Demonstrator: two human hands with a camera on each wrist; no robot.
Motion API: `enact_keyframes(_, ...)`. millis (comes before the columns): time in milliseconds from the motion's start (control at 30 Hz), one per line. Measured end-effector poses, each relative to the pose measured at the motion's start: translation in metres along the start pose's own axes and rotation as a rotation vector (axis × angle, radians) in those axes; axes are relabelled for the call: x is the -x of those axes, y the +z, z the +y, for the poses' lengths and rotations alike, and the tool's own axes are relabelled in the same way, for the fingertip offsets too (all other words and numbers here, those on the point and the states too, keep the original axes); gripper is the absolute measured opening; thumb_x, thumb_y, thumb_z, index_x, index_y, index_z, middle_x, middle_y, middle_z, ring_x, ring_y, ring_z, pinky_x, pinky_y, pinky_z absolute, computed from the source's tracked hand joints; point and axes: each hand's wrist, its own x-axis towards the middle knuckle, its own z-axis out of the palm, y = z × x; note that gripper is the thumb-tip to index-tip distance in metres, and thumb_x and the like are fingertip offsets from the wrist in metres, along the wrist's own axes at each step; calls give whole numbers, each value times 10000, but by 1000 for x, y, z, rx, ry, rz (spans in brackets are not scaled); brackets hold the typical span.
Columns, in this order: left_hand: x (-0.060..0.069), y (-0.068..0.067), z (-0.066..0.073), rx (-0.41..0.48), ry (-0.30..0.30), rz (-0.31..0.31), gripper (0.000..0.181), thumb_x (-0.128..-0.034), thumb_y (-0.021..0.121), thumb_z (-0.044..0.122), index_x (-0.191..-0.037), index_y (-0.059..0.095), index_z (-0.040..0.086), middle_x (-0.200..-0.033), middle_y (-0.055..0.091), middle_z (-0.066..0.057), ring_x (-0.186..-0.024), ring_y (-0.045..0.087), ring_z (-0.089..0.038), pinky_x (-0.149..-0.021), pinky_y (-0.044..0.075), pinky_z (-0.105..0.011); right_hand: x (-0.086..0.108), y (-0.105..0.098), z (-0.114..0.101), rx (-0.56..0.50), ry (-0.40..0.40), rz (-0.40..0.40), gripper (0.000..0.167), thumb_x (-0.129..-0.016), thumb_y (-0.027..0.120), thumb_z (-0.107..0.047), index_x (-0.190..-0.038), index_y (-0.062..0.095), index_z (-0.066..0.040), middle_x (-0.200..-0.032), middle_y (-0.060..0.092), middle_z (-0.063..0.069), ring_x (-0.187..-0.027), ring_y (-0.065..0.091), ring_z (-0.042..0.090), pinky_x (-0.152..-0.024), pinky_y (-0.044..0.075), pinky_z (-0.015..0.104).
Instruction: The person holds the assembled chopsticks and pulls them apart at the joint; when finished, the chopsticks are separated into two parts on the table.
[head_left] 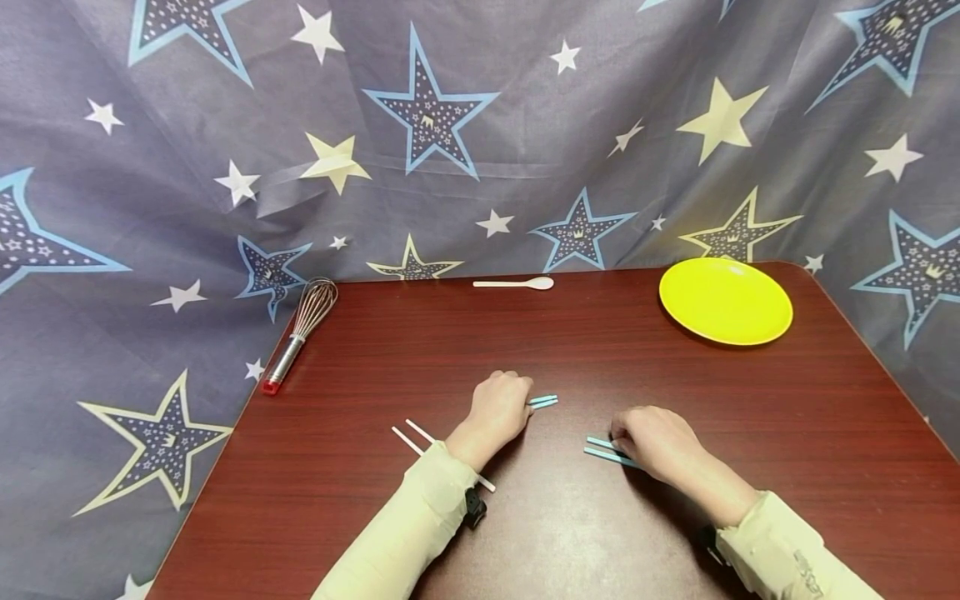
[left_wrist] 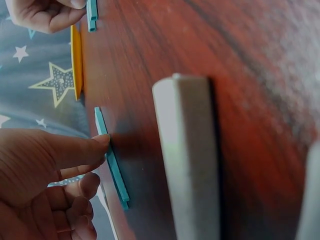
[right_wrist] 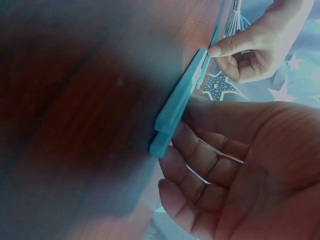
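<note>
Near the middle of the table, my left hand (head_left: 498, 408) pinches a pair of blue chopsticks (head_left: 545, 402) between thumb and fingertips. They lie low over the wood in the left wrist view, the pair (left_wrist: 116, 172) close together. To the right, my right hand (head_left: 663, 442) pinches another blue pair (head_left: 600, 453), whose ends point left and stand slightly apart. In the right wrist view the square ends of this pair (right_wrist: 167, 122) show beside my thumb; my fingers partly hide the rest. Two white chopsticks (head_left: 408, 439) lie under my left wrist, partly covered by the sleeve.
A yellow plate (head_left: 726, 302) sits at the back right of the brown table (head_left: 540, 533). A white spoon (head_left: 517, 284) lies along the back edge. At the left edge is a whisk (head_left: 302, 333) with a red-tipped handle. A star-patterned curtain (head_left: 450, 217) hangs behind.
</note>
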Motion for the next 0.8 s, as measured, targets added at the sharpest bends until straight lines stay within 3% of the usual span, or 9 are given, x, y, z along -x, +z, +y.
enact_keyframes(533, -2, 1, -1, -2, -9, -10, 133, -814, 773, 253, -837, 678, 163, -816, 640, -20, -804, 605, -236, -629, 522, -380, 1, 2, 5, -24, -62, 15, 225, -740, 783, -68, -696, 622, -218, -666, 535, -133, -586, 440, 52, -518, 387, 274)
enact_keyframes(800, 2, -10, 0, 9, -9, 18, 159, -793, 778, 253, -868, 676, 156, -830, 638, -24, -799, 594, -240, -630, 519, -384, 1, 3, 2, -25, -80, 20, 216, -740, 796, -78, -701, 638, -221, -676, 561, -126, -602, 495, 66, -536, 415, 285)
